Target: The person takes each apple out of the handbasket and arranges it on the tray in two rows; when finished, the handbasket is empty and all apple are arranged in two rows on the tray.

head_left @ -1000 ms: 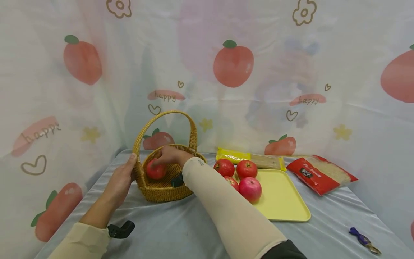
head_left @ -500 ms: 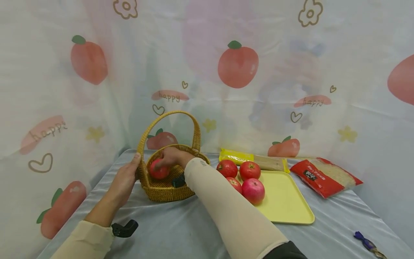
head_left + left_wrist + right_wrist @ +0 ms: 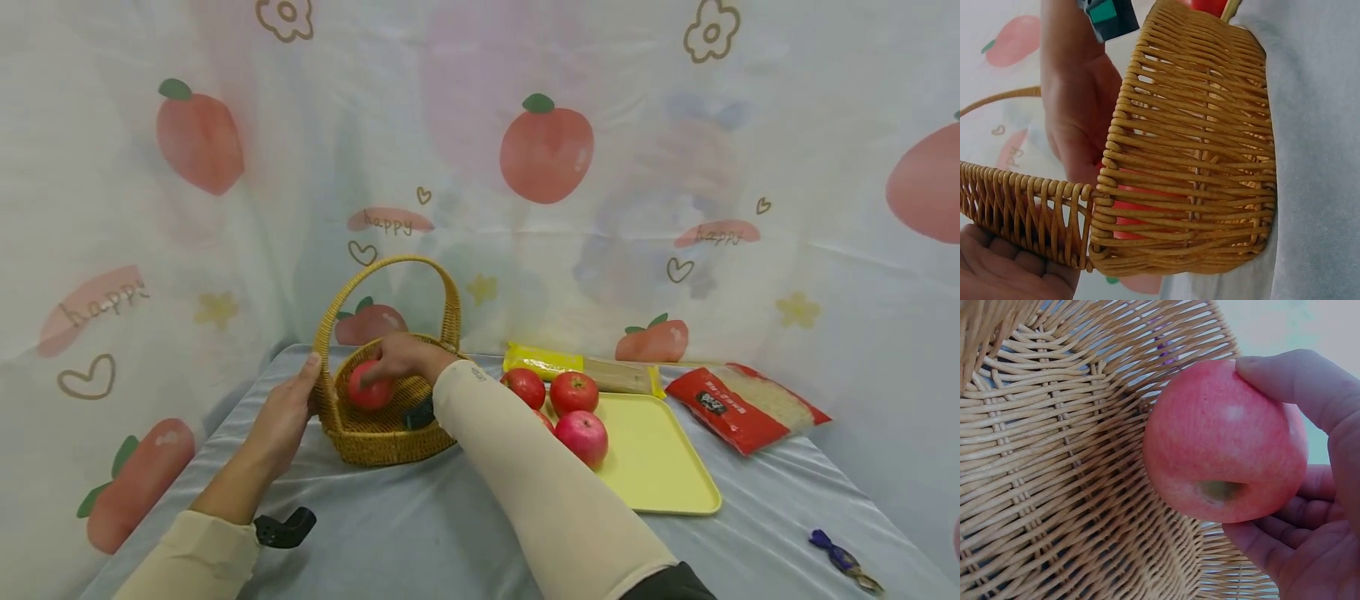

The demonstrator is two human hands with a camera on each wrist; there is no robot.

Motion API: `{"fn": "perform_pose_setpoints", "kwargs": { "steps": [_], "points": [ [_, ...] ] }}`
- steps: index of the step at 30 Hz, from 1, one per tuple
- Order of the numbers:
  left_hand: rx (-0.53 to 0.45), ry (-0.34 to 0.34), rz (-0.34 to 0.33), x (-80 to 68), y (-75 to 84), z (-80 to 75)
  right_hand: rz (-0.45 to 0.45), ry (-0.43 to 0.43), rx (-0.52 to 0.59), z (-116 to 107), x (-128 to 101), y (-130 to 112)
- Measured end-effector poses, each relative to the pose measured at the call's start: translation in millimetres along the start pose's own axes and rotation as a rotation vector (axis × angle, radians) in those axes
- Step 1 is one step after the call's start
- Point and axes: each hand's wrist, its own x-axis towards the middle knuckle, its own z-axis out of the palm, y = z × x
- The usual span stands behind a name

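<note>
A woven wicker basket (image 3: 390,450) with a tall arched handle stands on the left of the table. My left hand (image 3: 281,421) grips the left base of its handle; in the left wrist view, the fingers (image 3: 997,262) pass behind the weave. Inside the basket, my right hand (image 3: 405,357) holds a red apple (image 3: 369,387) between thumb and fingers. Close up in the right wrist view, the apple (image 3: 1222,444) shows a greenish hollow and sits near the wicker wall. The basket's bare floor shows below it.
Several red apples (image 3: 574,392) rest at the left of a yellow tray (image 3: 660,454), partly hidden by the right sleeve (image 3: 540,467). Behind lies a yellow-ended packet (image 3: 615,375). A red bag (image 3: 738,408) and a purple-wrapped small item (image 3: 843,560) lie to the right.
The right hand and its apple have risen slightly inside the basket. The left hand keeps its place on the handle. The head view has shifted a little.
</note>
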Motion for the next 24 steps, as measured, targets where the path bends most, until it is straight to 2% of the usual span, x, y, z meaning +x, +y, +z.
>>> {"fn": "perform_pose_setpoints", "kwargs": {
  "steps": [6,12,17,24],
  "points": [
    [-0.014,-0.024,0.000,1.5,-0.6,0.0,-0.052,0.053,0.080,-5.9,-18.2,1.9],
    [-0.003,-0.055,0.009,2.2,-2.5,-1.1,-0.057,0.067,0.146,-9.7,-36.9,4.6],
    [0.020,-0.056,0.008,2.0,-3.2,-3.9,-0.059,0.104,0.244,-16.2,-49.6,7.5],
    [0.030,-0.049,0.034,2.2,-5.0,-7.3,-0.077,0.171,0.230,-29.2,-70.8,18.6]
  ]
}}
